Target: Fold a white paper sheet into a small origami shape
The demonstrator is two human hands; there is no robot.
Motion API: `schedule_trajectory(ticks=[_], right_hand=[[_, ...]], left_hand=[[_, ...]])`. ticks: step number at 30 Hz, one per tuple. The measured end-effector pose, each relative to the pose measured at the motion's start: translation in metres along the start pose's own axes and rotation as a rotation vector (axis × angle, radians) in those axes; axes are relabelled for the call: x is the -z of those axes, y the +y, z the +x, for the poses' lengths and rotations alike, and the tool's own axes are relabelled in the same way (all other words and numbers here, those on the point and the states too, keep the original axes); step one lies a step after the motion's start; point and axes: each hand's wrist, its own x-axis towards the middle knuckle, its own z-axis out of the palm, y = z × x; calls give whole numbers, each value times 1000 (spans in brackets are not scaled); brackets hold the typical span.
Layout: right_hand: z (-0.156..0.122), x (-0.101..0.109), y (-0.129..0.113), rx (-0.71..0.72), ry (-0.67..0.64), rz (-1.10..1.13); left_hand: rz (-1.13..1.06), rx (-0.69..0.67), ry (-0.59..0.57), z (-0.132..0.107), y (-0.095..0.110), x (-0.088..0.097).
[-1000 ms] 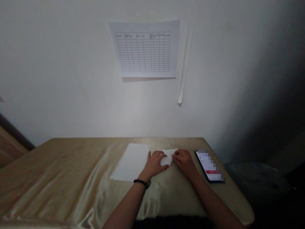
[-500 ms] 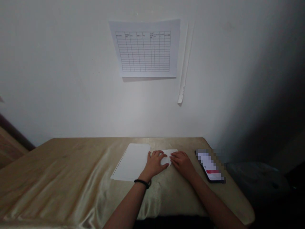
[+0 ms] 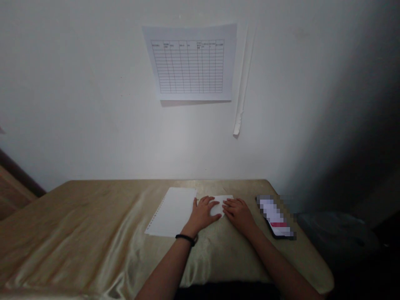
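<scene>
A small white piece of paper (image 3: 217,209) lies flat on the table, partly covered by both hands. My left hand (image 3: 203,212) rests on its left side, thumb and fingers spread apart. On the right side of the paper, my right hand (image 3: 239,213) lies with its fingers stretched out flat. Just left of my left hand is a larger white loose-leaf sheet (image 3: 171,212) with punched holes along its left edge. Whether the small paper is folded is hard to make out under the fingers.
A phone (image 3: 276,218) with a lit, pixelated screen lies near the right edge of the table, which has a shiny gold cloth (image 3: 93,233). On the wall behind hang a printed table sheet (image 3: 190,62) and a white strip (image 3: 242,91).
My right hand's fingers have shifted very slightly on the small paper. Otherwise hands, sheets and phone stay where they were.
</scene>
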Motion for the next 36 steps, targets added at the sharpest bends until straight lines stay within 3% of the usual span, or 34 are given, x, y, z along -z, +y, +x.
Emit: schedule_trajectory(ticks=[36], right_hand=[[2,3,-7,-53,-39,-79]], left_hand=[[9,1,25,0,3,2]])
